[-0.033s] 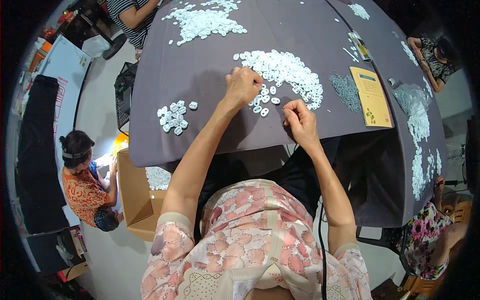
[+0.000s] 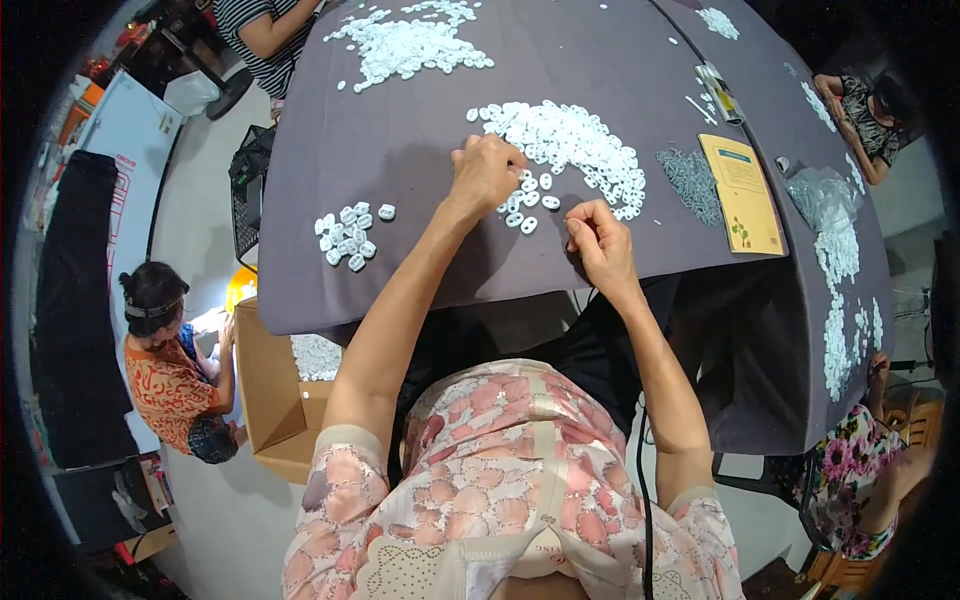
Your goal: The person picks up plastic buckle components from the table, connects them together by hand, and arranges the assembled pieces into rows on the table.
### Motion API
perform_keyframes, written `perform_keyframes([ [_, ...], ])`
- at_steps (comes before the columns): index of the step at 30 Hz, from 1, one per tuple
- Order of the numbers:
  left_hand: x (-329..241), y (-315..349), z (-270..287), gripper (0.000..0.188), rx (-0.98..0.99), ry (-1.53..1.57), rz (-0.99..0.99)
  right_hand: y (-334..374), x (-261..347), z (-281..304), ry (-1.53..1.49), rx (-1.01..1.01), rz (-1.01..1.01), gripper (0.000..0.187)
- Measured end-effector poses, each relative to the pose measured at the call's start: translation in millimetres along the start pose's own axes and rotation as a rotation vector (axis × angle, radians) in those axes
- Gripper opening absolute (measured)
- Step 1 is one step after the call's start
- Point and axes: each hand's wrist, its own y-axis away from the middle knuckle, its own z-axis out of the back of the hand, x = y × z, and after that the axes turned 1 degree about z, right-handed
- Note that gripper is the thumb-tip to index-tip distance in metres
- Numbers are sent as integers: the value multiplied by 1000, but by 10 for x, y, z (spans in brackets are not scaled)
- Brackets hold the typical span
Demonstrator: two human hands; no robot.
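My left hand (image 2: 485,175) rests at the near left edge of a large pile of small white oval plastic pieces (image 2: 565,135). Its fingers curl down towards the pieces, and whatever they grip is hidden. Just below the pile lie several loose white pieces (image 2: 529,225), some showing dark openings. To their right, my right hand (image 2: 603,243) is closed in a pinch above the cloth; anything between its fingertips is too small to make out. Beside the right side of the pile is a heap of small grey screw-like parts (image 2: 690,185). A separate group of white pieces (image 2: 345,235) lies to the left.
A yellow booklet (image 2: 742,195) lies at the right on the dark tablecloth (image 2: 400,130). Another white pile (image 2: 405,48) is at the far left. An open cardboard box (image 2: 265,400) stands on the floor by the table's left corner. Other people sit around.
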Motion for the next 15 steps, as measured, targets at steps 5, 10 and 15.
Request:
perform_keyframes([
  [5,-208,-67,-65,11,-33,-118,-6,4,3,10,-9,0,-4,9],
  [10,-249,-141,-161,13,-39,-103,11,8,16,-9,-17,-2,-20,8],
  [15,-250,-152,-192,12,-96,-165,-50,7,37,1,-19,1,-24,8],
])
